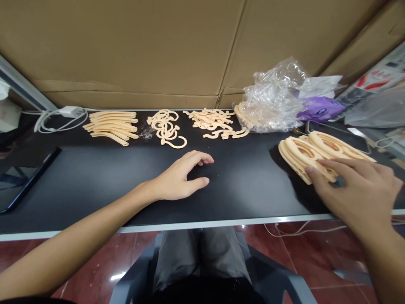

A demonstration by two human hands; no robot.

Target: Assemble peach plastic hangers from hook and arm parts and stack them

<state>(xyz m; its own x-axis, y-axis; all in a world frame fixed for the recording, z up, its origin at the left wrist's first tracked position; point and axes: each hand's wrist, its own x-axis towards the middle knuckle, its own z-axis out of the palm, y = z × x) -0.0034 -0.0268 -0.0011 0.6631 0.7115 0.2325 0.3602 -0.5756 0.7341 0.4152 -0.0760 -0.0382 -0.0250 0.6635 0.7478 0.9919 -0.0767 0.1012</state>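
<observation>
My left hand (182, 177) rests over the middle of the black table with nothing in it, thumb and curved fingers apart. On the right, my right hand (363, 192) closes over the near end of a stack of cream plastic pieces with oval openings (303, 154). Its thumb presses at the near side; the other fingertips are partly hidden. Beyond my left hand lie a pile of cream hooks (166, 126), shaped like hanger hooks, and a heap of smaller curved cream parts (211, 120). Farther left, long cream bars (112, 124) lie side by side.
A crumpled clear plastic bag (275, 99) and a purple packet (321, 108) stand at the back right. A white cable with a charger (71, 111) lies back left, and a dark phone-like device (25, 175) at the left. Cardboard (142, 46) walls the back.
</observation>
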